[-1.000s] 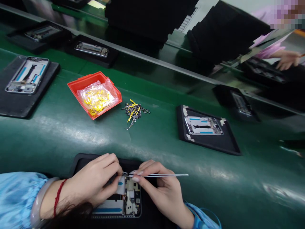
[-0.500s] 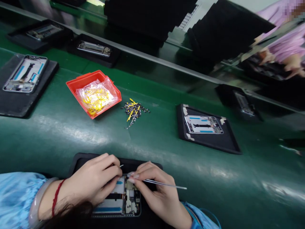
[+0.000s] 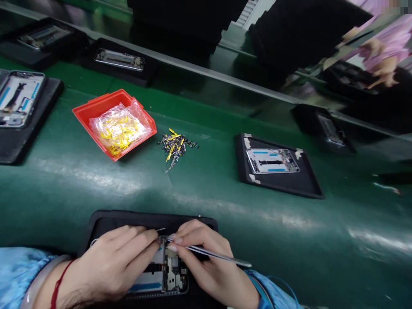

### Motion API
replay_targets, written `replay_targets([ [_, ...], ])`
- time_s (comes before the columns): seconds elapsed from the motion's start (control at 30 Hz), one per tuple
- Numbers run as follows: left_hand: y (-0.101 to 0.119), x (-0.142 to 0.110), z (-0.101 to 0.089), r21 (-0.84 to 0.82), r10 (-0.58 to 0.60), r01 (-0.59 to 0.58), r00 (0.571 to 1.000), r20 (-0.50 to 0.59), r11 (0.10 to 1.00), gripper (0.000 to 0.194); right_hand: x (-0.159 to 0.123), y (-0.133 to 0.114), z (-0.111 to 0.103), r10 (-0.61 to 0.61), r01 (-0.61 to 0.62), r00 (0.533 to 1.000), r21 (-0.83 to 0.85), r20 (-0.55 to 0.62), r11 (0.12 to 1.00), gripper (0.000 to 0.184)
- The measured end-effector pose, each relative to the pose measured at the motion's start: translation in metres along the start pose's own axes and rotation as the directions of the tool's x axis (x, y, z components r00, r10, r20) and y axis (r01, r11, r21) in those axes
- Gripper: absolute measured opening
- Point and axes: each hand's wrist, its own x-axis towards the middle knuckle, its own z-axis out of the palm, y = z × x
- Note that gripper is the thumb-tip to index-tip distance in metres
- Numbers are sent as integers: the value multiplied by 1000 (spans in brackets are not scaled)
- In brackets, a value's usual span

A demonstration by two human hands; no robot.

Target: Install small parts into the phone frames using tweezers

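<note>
An opened phone frame (image 3: 169, 274) lies in a black tray (image 3: 128, 219) at the near edge of the green belt. My left hand (image 3: 112, 264) rests on the frame's left half, fingers pinched together at its top edge on a small part I cannot make out. My right hand (image 3: 209, 268) is closed on thin metal tweezers (image 3: 212, 254), whose tips meet my left fingertips over the frame.
A red bin (image 3: 86, 112) with a bag of yellow parts and a loose pile of small parts (image 3: 175, 146) sit mid-belt. More black trays with phone frames (image 3: 273, 162) lie around. Another person's hands (image 3: 380, 64) work at the far right.
The view shifted so everything sits a little lower and to the left. The tweezers' rear end has dropped from level to slanting down right. My hands stay on the frame.
</note>
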Motion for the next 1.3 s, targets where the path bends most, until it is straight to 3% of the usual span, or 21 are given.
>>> replay_targets([
  [0.17, 1, 5, -1, -41, -106, 105, 994, -36, 994, 40, 2, -1, -6, -63, 63, 993, -1, 96, 998, 20],
  [0.3, 0, 6, 0, -64, -115, 115, 993, 0, 991, 38, 2, -4, -9, -89, 91, 987, -8, 134, 996, 28],
  [0.53, 1, 3, 5, -73, -145, 148, 989, 43, 986, 34, -7, -3, -5, 6, 13, 989, 130, -145, 991, 33],
  [0.87, 1, 8, 2, -58, -118, 118, 993, -5, 991, 37, -7, 3, -4, 19, -20, 1000, 106, 10, 994, 33],
  [1.13, 3, 7, 2, -10, -100, 100, 995, -29, 995, 40, -5, -1, -4, 3, -6, 999, 65, 52, 998, 31],
  [1.23, 4, 8, 1, 7, -103, 104, 994, -43, 995, 42, -1, -5, -3, -44, 42, 997, 33, 60, 999, 32],
  [1.3, 4, 10, 0, 17, -118, 120, 990, -82, 993, 43, 2, -8, -3, -106, 106, 994, 44, 2, 993, 34],
])
